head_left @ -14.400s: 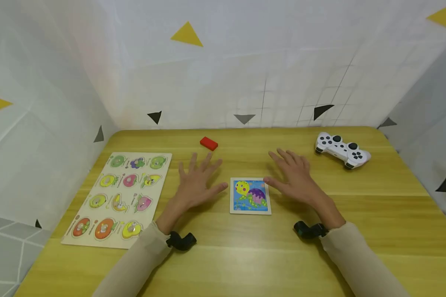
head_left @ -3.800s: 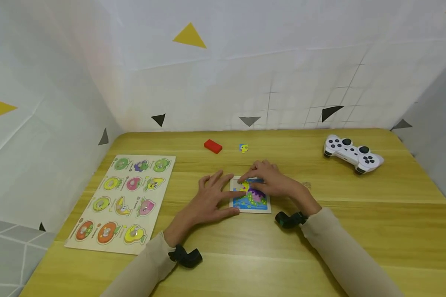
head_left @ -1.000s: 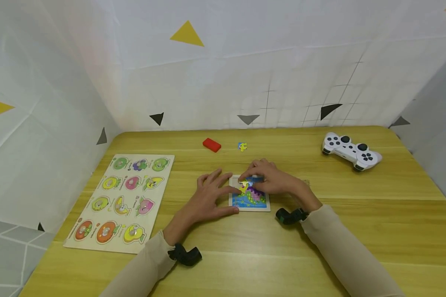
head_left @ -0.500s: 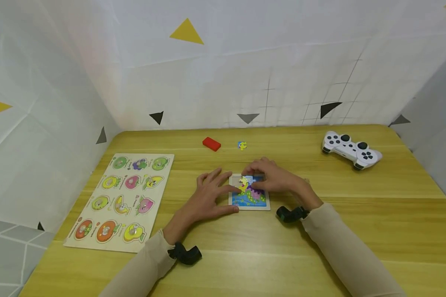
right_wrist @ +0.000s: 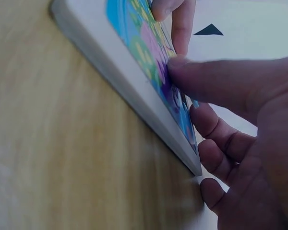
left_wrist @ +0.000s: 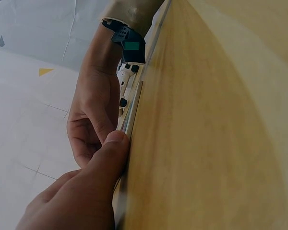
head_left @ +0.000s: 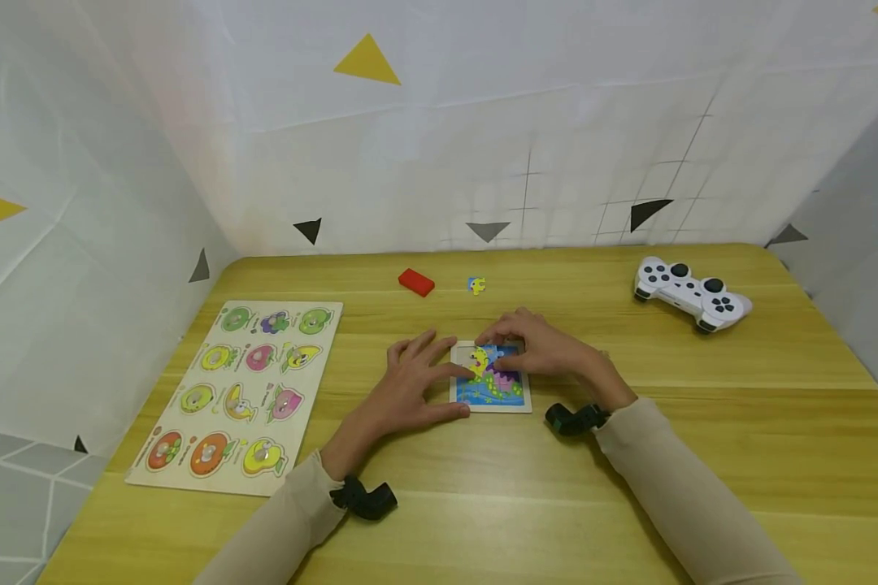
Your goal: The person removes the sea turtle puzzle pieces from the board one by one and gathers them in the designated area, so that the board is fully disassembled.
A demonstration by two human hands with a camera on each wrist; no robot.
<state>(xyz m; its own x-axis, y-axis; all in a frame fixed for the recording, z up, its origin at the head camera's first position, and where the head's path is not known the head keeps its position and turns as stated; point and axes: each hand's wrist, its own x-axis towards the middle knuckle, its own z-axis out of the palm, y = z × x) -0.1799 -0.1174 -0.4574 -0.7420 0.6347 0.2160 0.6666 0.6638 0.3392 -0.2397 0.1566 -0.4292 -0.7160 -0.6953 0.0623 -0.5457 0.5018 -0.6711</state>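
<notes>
A small turtle jigsaw puzzle in a pale wooden frame (head_left: pixel 492 409) lies on the table between both hands, bare wood showing at its upper left corner. My left hand (head_left: pixel 410 388) steadies it from the left, index fingertip on the picture and thumb at the near left corner. Coming from the right, my right hand (head_left: pixel 541 345) pinches a blue puzzle piece (head_left: pixel 492 353) between thumb and index finger, over the picture's upper part. In the right wrist view, a sliver of that piece (right_wrist: pixel 196 103) shows by the thumb. A loose yellow and blue piece (head_left: pixel 476 285) lies behind the puzzle.
A red block (head_left: pixel 416 282) lies toward the back, left of the loose piece. At the left stands a flat fruit peg board (head_left: pixel 208 418), partly under the left sleeve. A white game controller (head_left: pixel 691 296) rests at the back right. A white sheet (head_left: pixel 439 162) hangs behind the table.
Earlier both hands hovered beside a whole picture; since then one piece came out and lies behind. Over the last second the pinched piece tilted, caught the light, then flattened; the left hand stayed put.
</notes>
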